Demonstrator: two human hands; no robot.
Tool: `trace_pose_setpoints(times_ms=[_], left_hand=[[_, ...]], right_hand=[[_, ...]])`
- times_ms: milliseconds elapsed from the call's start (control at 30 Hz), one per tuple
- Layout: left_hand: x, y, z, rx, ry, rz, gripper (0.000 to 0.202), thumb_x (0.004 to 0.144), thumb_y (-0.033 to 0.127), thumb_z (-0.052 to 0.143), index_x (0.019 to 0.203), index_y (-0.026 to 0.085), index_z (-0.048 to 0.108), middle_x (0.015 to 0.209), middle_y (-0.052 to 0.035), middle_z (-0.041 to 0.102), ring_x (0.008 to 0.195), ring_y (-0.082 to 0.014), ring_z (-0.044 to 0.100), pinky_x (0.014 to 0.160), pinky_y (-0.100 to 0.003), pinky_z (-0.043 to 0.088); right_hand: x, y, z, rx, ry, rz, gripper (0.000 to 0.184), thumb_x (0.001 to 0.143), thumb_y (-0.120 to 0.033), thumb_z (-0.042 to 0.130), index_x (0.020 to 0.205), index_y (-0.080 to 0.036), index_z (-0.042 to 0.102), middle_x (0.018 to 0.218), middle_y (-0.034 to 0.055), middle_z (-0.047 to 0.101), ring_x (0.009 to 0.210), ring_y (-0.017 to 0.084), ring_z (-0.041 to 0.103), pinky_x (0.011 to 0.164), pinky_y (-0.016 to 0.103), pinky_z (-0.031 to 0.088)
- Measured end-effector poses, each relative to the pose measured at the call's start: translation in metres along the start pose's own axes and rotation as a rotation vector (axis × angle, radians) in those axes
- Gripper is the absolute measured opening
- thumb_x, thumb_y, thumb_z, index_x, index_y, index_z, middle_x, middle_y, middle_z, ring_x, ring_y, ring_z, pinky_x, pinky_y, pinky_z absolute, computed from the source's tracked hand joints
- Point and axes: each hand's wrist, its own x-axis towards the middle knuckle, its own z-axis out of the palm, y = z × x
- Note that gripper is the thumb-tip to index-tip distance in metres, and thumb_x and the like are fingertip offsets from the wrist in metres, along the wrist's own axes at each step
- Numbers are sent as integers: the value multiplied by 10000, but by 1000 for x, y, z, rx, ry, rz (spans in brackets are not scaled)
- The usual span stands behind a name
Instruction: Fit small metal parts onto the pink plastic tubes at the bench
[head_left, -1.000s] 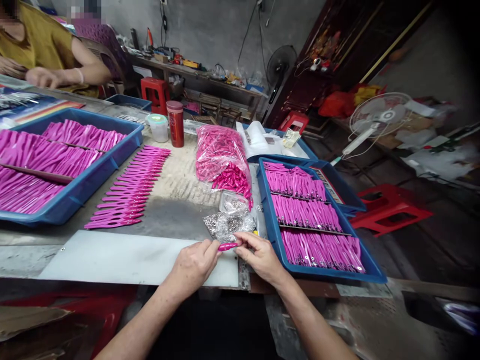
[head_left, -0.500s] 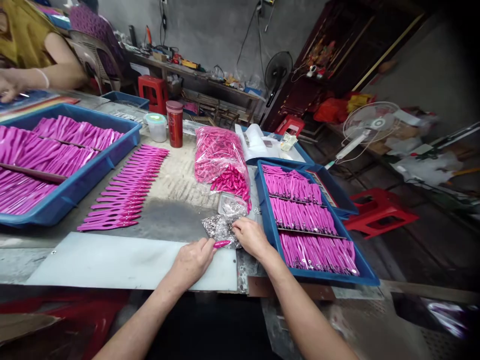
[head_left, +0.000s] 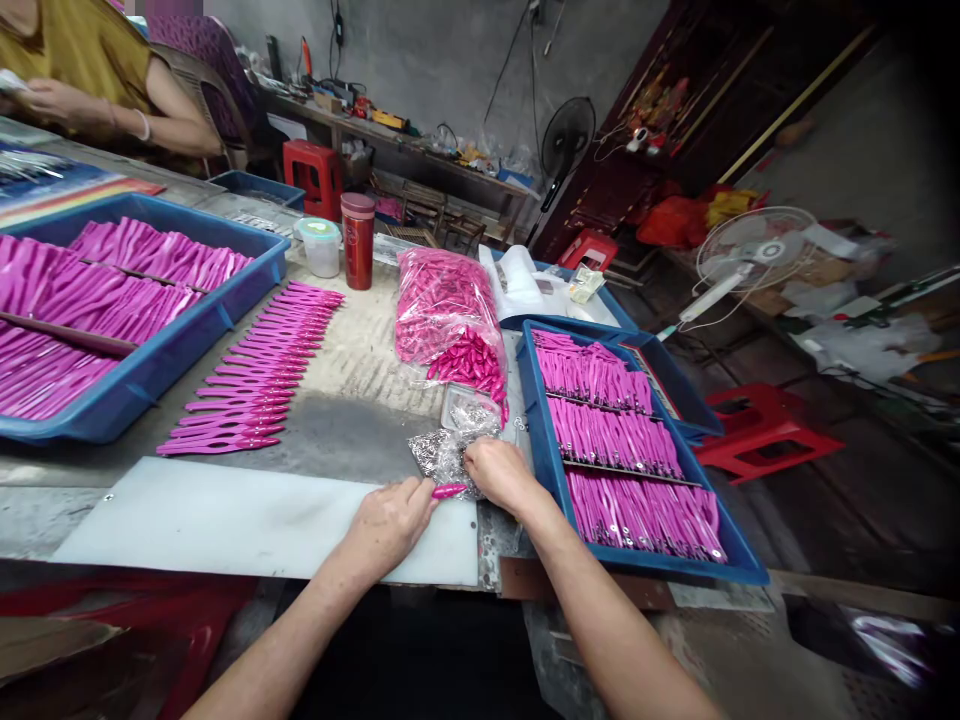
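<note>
so far 3 rows fill the blue tray (head_left: 541, 440), yet the cap bag (head_left: 446, 310) looks mostly full. left hand (head_left: 390, 520) pinches 1 pink cap (head_left: 450, 490) over the white board (head_left: 225, 515); right hand (head_left: 499, 472) curls into the silver parts (head_left: 437, 455), its grip not clear.

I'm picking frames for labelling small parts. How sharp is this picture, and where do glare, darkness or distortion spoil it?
Head view: the centre is sharp and evenly lit, the left hand pinching a pink piece, the right hand at the glinting bag of metal parts; the right corners fall dark; the lower right edge is smeared; straight lines lean and bow toward the edges.
</note>
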Motion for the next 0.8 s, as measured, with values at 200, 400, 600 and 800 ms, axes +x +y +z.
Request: trace_pose_setpoints(times_ms=[200,400,600,800], left_hand=[[0,0,0,3,2,8,196,854,218,351,808,168,535,594,9,517,490,-109,501,449,-216,363],[-2,0,0,0,-29,5,171,848,219,369,818,168,529,606,5,521,507,-110,504,464,-213,359],[-1,0,1,-1,-58,-8,189,857,238,359,813,172,530,600,8,514,513,-111,506,474,-218,355],[-3,1,2,7,-96,-37,172,855,237,363,837,180,525,622,9,517,539,-118,518,481,-226,361]], right_hand=[[2,-2,-1,-20,-23,-38,251,794,-144,381,838,-132,628,870,118,632,816,216,593,671,276,409],[-2,-3,-1,-21,-11,-62,240,788,-110,375,873,-120,599,886,120,617,828,213,577,685,277,394],[-7,-1,-2,-9,14,-65,237,832,-144,329,867,-133,563,870,102,598,780,203,569,633,279,373],[-10,3,-3,69,34,-62,250,871,-203,295,830,-150,535,817,68,577,743,159,536,629,248,333]])
